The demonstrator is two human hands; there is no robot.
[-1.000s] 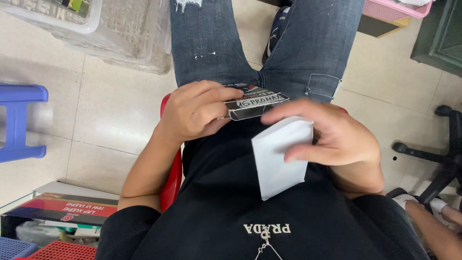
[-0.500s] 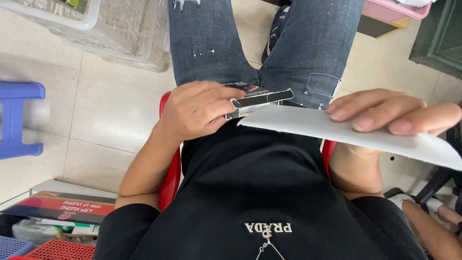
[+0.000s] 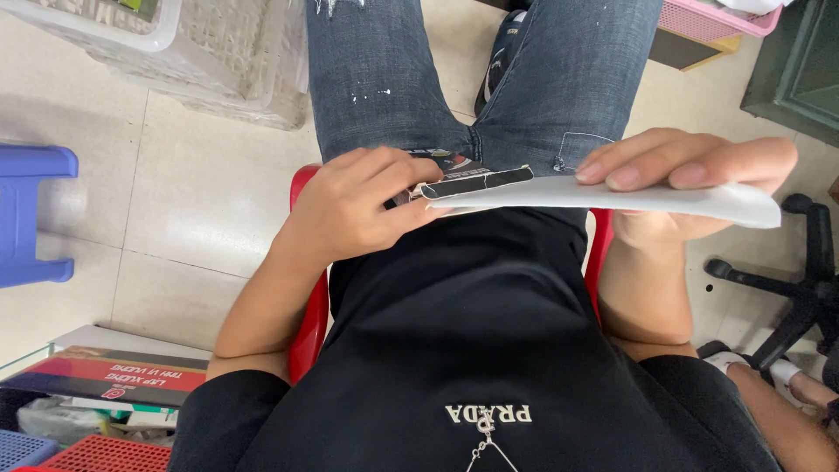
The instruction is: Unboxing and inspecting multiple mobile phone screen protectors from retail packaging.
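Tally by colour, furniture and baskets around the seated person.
Blue stool: 1
Red chair: 1
Black office chair: 1
Pink basket: 1
White basket: 1
Red basket: 1
Total: 6

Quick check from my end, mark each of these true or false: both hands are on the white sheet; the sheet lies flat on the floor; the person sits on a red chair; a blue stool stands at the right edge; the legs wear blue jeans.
1. Both hands are on the white sheet. True: the left hand pinches its dark-edged end, and the right hand lies fingers over the other end.
2. The sheet lies flat on the floor. False: it is held up over the lap.
3. The person sits on a red chair. True.
4. A blue stool stands at the right edge. False: it is at the left edge of the picture.
5. The legs wear blue jeans. True.
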